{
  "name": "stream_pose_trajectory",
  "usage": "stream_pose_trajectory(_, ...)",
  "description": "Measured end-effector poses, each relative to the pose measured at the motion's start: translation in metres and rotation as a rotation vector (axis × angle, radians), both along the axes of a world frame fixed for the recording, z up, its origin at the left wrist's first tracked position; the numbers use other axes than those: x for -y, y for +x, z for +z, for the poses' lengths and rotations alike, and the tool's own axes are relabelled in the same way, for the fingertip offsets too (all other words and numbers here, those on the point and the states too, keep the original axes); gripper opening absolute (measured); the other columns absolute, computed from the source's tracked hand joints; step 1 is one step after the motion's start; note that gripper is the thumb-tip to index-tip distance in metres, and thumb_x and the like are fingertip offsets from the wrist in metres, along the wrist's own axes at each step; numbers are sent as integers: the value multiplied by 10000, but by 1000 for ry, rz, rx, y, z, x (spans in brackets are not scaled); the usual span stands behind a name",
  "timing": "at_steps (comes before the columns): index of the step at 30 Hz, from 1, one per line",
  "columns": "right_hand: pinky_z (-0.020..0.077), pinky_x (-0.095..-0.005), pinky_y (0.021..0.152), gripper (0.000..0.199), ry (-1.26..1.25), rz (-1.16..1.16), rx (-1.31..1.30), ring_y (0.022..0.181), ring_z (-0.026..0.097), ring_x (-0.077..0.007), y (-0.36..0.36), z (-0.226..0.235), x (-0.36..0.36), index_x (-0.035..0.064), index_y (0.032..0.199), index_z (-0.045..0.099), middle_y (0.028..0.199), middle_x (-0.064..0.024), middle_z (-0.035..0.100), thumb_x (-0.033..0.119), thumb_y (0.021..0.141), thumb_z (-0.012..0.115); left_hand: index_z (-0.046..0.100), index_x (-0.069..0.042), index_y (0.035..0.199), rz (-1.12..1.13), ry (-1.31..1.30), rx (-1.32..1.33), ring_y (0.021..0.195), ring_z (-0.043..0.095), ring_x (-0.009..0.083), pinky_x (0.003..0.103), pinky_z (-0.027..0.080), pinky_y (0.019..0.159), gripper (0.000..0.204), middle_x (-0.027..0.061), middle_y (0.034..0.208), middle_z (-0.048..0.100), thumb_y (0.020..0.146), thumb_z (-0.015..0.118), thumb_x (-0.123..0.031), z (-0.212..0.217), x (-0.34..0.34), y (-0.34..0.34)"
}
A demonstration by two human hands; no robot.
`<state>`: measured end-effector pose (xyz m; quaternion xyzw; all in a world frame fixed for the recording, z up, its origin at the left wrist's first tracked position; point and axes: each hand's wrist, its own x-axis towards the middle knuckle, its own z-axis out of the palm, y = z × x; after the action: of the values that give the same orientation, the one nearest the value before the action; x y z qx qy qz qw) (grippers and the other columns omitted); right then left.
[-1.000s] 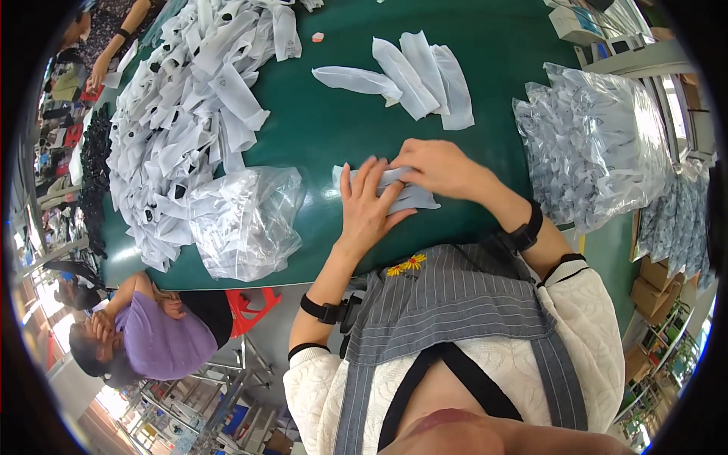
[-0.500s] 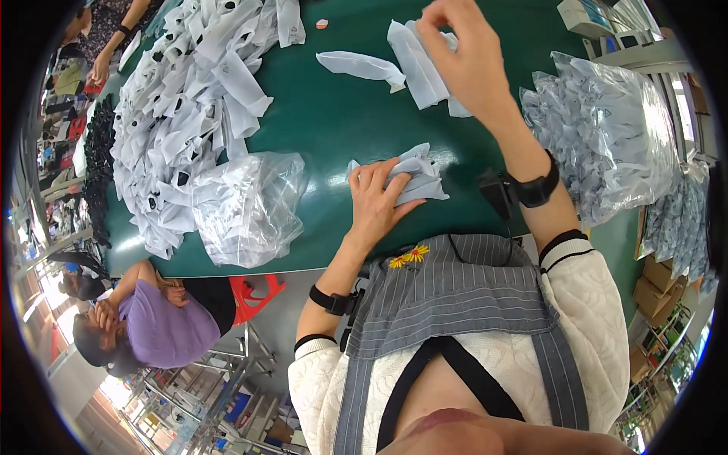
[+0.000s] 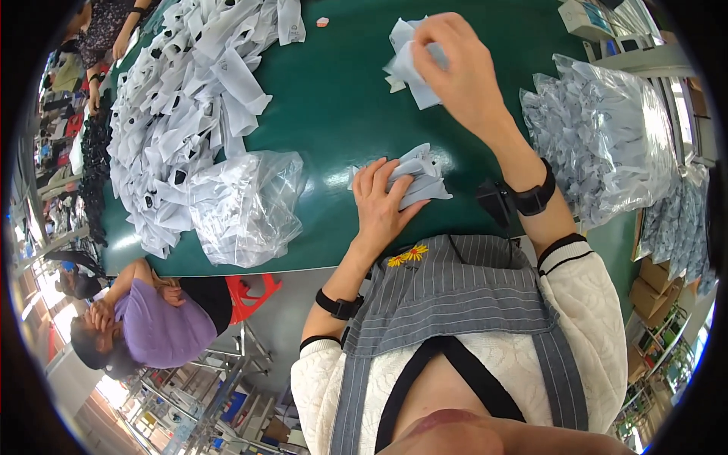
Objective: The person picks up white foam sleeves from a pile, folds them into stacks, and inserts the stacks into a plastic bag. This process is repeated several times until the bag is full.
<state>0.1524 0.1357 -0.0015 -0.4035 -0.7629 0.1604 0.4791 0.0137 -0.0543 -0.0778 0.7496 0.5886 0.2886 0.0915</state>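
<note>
On the bench [image 3: 322,106], passage is left between left hand [image 3: 381,206] and pouch heap [image 3: 186,114], but is blocked toward the right edge by a stuffed bag [image 3: 607,144].

Bunched pale packets [image 3: 425,182]; one blurred packet [image 3: 407,64] beyond

Stretched wide as a glossy green table [image 3: 326,125]. Bore along the left a large, loose heap of pale sleeves [image 3: 241,77], dotted with dark bits [image 3: 180,177]. Held a crumpled clear bag [image 3: 250,208] against the heap's near end and a small scrap [image 3: 323,23] farther off. Carried a folded pale bundle [image 3: 426,182] near the front edge, more sleeves [image 3: 428,95] beyond, and a bulging clear bag [image 3: 603,144] at the right.
</note>
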Motion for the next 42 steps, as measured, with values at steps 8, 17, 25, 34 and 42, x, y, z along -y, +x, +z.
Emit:
stream_pose_trajectory(8,467,-383,749,207,-260,324,408,867,589,-276,-61,-83,28,84,955,595,941,-89,599,218,816,669,604,-77,1094,-132,-45,103,1086,499,325,476,342,936,579,107,1191,567,627,837,-327,-18,6,2)
stream_pose_trajectory(17,402,-405,930,387,-333,278,583,1085,522,-280,16,-76,64,91,1191,592,1102,-92,574,133,813,666,600,-74,1149,-108,-123,-15,1149,474,334,511,313,1009,652,136,1236,525,612,831,-364,3,-8,-10)
stream_pose_trajectory(25,482,-387,800,345,-374,654,512,977,586,-281,27,-73,62,79,1163,601,1032,-99,599,125,825,652,620,-87,1104,-145,-125,-152,1228,430,347,546,278,1059,633,162,1286,482,596,837,-396,11,-23,-12)
stream_pose_trajectory(34,491,-394,680,176,-307,-152,502,762,619,-284,17,-66,24,47,980,591,923,-117,602,157,855,648,610,-78,1063,-50,-102,-21,1204,444,349,530,315,1031,594,157,1284,488,607,839,-383,3,-4,-2)
stream_pose_trajectory(42,483,-426,710,138,59,61,522,779,611,-301,-42,2,24,36,862,582,783,-103,596,141,816,659,590,-61,1064,-102,-61,4,1198,449,350,549,304,1047,602,157,1275,494,618,834,-383,-3,9,-3)
